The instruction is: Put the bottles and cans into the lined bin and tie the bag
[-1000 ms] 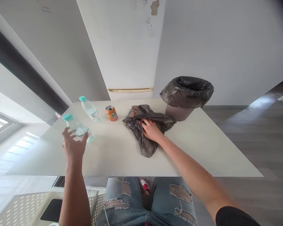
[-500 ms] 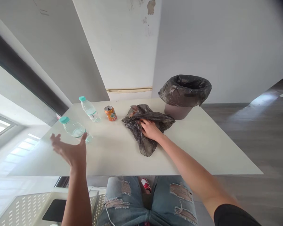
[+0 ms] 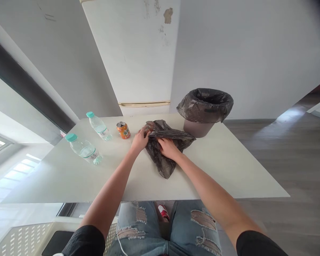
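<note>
A crumpled dark plastic bag (image 3: 164,163) lies on the white table (image 3: 229,170), with something reddish showing through its upper left part. My left hand (image 3: 140,140) is at the bag's left edge, its fingers closed on the plastic. My right hand (image 3: 168,148) grips the bag near its middle, the fingertips hidden under a dark fold. To the left of the bag stands an orange can (image 3: 123,130). Two clear bottles with teal caps, one farther back (image 3: 100,127) and one nearer (image 3: 84,149), stand farther left.
A brown bin (image 3: 197,128) lined with a dark bag stands at the table's back right. Behind the table is a white fridge (image 3: 138,53). A perforated cream rack (image 3: 24,238) holding a dark flat object is at the lower left.
My left hand has moved right from beside the near bottle to the bag and closed on its left edge. My right hand stays on the bag. The view has shifted slightly.
</note>
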Motion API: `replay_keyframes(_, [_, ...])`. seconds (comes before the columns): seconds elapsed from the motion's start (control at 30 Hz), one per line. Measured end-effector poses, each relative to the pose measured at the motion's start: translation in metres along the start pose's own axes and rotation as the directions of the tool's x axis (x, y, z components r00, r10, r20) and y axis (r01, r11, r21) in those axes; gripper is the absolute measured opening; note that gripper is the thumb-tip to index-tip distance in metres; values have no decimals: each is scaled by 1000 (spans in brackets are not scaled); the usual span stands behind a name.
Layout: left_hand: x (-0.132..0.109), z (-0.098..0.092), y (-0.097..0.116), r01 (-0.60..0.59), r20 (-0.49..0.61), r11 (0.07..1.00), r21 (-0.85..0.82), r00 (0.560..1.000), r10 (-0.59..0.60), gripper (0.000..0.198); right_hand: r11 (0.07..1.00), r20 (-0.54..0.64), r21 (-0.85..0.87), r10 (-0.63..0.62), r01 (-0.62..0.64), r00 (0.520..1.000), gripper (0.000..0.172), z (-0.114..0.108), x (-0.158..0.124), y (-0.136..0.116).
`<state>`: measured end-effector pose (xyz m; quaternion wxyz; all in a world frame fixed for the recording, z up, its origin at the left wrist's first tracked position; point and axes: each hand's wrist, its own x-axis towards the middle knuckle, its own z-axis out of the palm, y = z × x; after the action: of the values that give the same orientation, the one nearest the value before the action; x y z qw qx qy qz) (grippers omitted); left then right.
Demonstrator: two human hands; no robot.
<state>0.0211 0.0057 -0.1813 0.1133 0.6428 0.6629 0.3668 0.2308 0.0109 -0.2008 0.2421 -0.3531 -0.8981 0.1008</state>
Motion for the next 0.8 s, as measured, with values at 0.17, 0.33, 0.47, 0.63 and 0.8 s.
replay_keyframes(0.17, [-4,21,-13,127,35,971,-201,992,-122,22,1000,-97,9,12,-11,995,50,0,3,6])
replay_keyframes(0.33, [-9,29,-17,70,71,932,-356,996,-48,15,994,-173,11,109,-109,979,47,1,4,16])
replay_keyframes(0.47, [-10,37,-14,1,124,896,-444,990,61,14,983,-147,68,178,-170,973,61,-3,0,18])
replay_keyframes(0.63, [-10,41,-14,-12,110,884,-467,991,71,14,961,-139,163,246,-223,959,65,-7,-3,17])
replay_keyframes(0.8, [-10,33,-15,-123,-66,902,-415,992,105,31,949,-235,264,236,-171,943,65,-5,-1,25])
